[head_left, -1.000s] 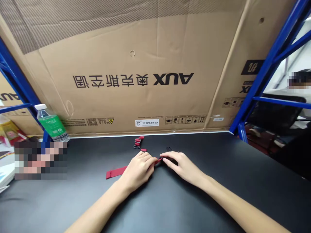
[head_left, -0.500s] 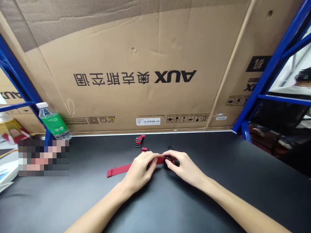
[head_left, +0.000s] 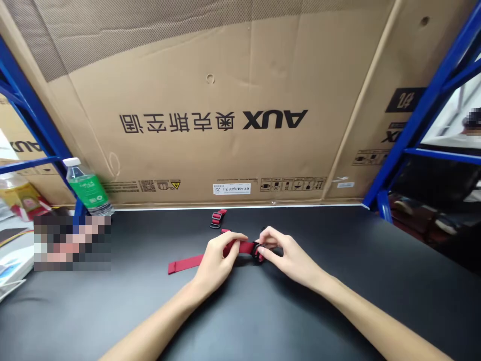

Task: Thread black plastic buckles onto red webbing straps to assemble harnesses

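Observation:
A red strap runs across the black table, its folded free end lying to the left. My left hand is closed on the strap, thumb and fingers pinching it near the middle. At the strap's right end sits a black buckle, which my right hand holds between thumb and fingers. Part of the buckle is hidden by the fingertips. Behind my left hand, a smaller red piece with black and metal-looking buckles lies on the table.
A large cardboard box stands along the back edge of the black table. A green-labelled bottle leans at the back left by a blue frame post. Another blue post rises at right. A blurred patch covers something at left.
The view has shifted slightly. My right fingers have opened a little away from my left hand, and the black buckle with red webbing shows more clearly between them.

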`<move>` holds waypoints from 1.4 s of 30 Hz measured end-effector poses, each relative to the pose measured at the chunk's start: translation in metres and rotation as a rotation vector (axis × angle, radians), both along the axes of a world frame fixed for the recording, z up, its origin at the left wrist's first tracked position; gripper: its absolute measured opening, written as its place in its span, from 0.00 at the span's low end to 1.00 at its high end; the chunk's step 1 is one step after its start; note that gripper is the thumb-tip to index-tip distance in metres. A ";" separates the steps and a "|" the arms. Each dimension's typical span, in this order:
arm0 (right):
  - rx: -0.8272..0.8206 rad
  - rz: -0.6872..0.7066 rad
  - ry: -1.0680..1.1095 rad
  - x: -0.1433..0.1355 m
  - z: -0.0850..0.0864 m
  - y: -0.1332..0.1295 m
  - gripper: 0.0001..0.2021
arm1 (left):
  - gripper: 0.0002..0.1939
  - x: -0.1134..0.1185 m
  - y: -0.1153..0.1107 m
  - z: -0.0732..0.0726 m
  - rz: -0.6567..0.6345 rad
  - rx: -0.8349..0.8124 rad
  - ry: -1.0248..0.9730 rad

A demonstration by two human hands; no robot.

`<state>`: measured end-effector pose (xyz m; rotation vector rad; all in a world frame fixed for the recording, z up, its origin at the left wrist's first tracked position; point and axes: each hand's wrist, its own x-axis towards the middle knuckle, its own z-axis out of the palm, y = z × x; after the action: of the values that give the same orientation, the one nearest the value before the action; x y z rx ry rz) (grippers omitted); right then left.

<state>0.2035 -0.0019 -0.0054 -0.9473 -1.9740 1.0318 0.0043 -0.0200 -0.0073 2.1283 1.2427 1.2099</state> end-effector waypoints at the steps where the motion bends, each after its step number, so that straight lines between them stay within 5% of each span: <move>1: -0.036 0.023 0.014 0.001 0.000 0.001 0.08 | 0.13 0.000 0.000 0.000 0.001 -0.008 -0.003; 7: -0.165 0.149 0.032 0.005 -0.006 0.008 0.10 | 0.15 -0.006 0.007 -0.003 -0.004 -0.016 0.039; 15: 0.081 0.039 -0.169 -0.004 -0.001 -0.003 0.06 | 0.14 -0.002 0.004 -0.003 -0.045 -0.029 0.037; 19: 0.097 -0.011 -0.155 -0.005 -0.002 -0.002 0.01 | 0.14 0.002 0.000 -0.002 -0.045 -0.028 0.011; 31: 0.118 0.016 -0.143 0.000 0.005 -0.003 0.06 | 0.14 -0.005 0.006 -0.007 0.008 0.032 0.106; 35: 0.013 -0.056 -0.083 -0.001 -0.001 0.002 0.07 | 0.13 -0.007 0.005 -0.006 0.051 0.132 0.355; 42: -0.180 0.013 0.212 -0.006 -0.008 0.005 0.17 | 0.11 -0.002 0.001 -0.001 -0.096 0.478 0.577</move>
<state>0.1975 0.0028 -0.0130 -0.8809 -1.7375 1.2799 0.0019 -0.0189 -0.0087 3.0036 1.1127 0.9464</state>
